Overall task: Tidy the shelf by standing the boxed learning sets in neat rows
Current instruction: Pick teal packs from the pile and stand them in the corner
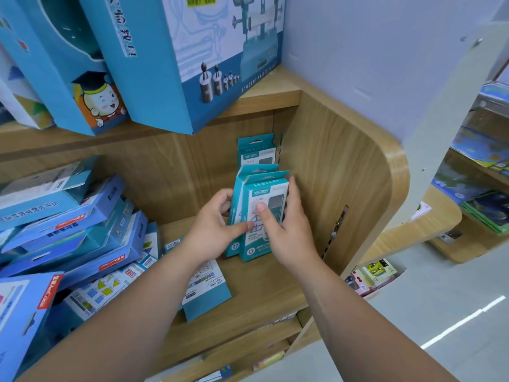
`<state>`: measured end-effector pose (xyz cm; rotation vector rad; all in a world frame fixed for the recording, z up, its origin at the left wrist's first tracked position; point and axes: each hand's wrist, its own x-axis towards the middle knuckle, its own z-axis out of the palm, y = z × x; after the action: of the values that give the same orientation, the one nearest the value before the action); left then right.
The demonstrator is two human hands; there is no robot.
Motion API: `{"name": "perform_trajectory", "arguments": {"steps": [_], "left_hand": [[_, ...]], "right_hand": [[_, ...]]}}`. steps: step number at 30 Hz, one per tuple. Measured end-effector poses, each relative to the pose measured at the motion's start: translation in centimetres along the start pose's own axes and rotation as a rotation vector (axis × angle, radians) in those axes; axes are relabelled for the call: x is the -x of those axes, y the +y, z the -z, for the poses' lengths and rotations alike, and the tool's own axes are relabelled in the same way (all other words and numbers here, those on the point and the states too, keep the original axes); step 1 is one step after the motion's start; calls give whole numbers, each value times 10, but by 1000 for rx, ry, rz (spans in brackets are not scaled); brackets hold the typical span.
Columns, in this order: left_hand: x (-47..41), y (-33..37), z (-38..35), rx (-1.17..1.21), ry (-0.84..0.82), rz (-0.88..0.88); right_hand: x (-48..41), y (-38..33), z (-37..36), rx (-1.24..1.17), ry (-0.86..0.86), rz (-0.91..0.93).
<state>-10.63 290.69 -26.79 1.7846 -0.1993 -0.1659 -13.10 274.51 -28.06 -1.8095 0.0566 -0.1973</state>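
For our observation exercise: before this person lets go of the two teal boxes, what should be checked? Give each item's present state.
1. Grip of left hand and right hand on the held teal boxes: ok.
2. Those boxes upright: ok.
3. Their bases on the shelf board: cannot tell.
4. The rear teal box upright: ok.
5. The flat teal box stood up: not ok.
6. The blue box pile in rows: not ok, jumbled.

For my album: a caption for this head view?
Upright teal boxes held by left hand and right hand on the shelf, blue boxes heaped alongside.
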Motion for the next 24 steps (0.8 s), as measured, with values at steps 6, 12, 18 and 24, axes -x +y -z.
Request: {"name": "perform_trajectory", "arguments": {"steps": [6,12,18,24], "left_hand": [[-33,-21,0,64,133,36],[-58,-29,-2,-12,108,48],[-68,-29,-2,-184,159,20],[-69,-26,-5,-273,190,-35]], "right_hand": [[-2,18,-10,167,-32,70],[0,37,-23,531,85,86],[-9,41,-31,786,122,57],[-10,39,-35,770,171,94]]}}
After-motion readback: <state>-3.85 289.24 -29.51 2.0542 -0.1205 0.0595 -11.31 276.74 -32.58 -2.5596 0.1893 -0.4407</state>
